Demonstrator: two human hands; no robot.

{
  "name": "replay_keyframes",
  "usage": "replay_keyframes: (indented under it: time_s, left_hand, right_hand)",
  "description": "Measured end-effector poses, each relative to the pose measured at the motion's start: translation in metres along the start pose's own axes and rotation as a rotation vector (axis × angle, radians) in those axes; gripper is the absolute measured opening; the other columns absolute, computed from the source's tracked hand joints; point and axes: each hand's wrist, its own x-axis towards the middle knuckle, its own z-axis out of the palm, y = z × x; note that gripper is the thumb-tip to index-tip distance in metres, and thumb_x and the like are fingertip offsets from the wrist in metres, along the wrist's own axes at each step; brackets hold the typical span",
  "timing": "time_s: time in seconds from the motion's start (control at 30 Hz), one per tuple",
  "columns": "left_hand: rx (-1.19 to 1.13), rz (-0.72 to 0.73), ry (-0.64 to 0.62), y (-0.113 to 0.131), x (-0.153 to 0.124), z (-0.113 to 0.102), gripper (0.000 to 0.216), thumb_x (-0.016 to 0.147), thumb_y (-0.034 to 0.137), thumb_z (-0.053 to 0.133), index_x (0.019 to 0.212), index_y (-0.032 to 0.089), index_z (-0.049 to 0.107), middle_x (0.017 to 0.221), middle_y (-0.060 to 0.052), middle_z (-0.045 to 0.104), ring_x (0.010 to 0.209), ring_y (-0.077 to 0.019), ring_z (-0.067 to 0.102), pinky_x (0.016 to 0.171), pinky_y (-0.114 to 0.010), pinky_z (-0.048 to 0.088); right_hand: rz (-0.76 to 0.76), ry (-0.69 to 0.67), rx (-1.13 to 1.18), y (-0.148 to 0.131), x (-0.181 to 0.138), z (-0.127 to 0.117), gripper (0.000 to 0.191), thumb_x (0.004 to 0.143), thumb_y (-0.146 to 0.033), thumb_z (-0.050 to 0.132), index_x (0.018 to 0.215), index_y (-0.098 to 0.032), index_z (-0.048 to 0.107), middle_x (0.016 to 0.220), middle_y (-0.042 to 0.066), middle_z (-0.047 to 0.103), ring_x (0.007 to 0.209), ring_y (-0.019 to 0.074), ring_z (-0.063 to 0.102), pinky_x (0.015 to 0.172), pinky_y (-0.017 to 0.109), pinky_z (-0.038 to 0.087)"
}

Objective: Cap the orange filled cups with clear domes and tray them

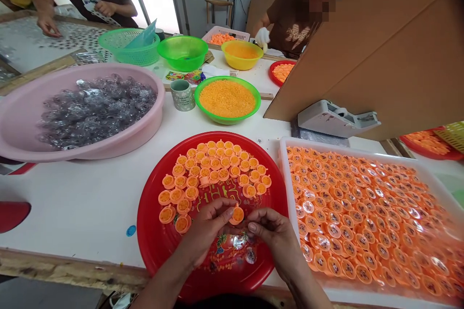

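Note:
Between thumb and fingers my left hand (207, 228) pinches a small orange plastic cup (237, 216) with orange beads inside. Close beside it, the thumb and forefinger of my right hand (278, 237) are pressed together; whatever lies between them is too small to make out. Both hands are over the front half of a round red tray (148, 222). More bead-filled orange cups (205, 172) stand in its back and left parts. Below my hands, clear plastic discs (250, 255) and scattered orange beads lie on the tray floor.
A white tray (283, 174) of orange cups with printed clear lids stands at right. Further back are a pink basin (145, 135) of clear plastic pieces, a mug (182, 95) and a green bowl (203, 115) of beads. A cardboard sheet (362, 58) rises behind a tape dispenser (331, 118). Two people work opposite.

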Motion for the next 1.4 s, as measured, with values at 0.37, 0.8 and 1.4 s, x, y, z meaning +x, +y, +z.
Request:
replay_keyframes:
  time_s: [0.37,0.8,1.4]
  left_hand:
    - [0.268,0.102,-0.042,-0.017,-0.002,0.007,0.024,0.079,0.036,0.069,0.099,0.023,0.073,0.098,-0.006,0.073,0.094,-0.0269,0.068,0.086,-0.038,0.055]
    - [0.505,0.409,-0.06,-0.024,-0.004,0.004,0.028,0.079,0.017,0.065,0.106,0.024,0.07,0.108,-0.005,0.074,0.094,-0.021,0.071,0.082,-0.028,0.059]
    - [0.472,0.606,-0.035,-0.016,-0.011,0.009,0.025,0.085,0.014,0.065,0.105,0.029,0.07,0.109,0.0,0.073,0.099,-0.0155,0.069,0.091,-0.025,0.055]
  right_hand:
    - [-0.145,0.139,-0.226,0.006,0.0,0.005,0.014,0.07,-0.031,0.079,0.072,-0.021,0.07,0.071,0.001,0.065,0.066,0.0162,0.059,0.06,0.026,0.047]
    - [-0.671,0.151,-0.713,-0.006,-0.018,0.01,0.015,0.085,-0.01,0.062,0.08,-0.023,0.068,0.076,-0.001,0.068,0.069,0.0125,0.064,0.063,0.021,0.051]
    - [-0.685,0.329,-0.686,-0.004,-0.024,0.02,0.01,0.083,-0.016,0.069,0.084,-0.022,0.061,0.074,-0.003,0.067,0.063,0.011,0.064,0.059,0.018,0.052]
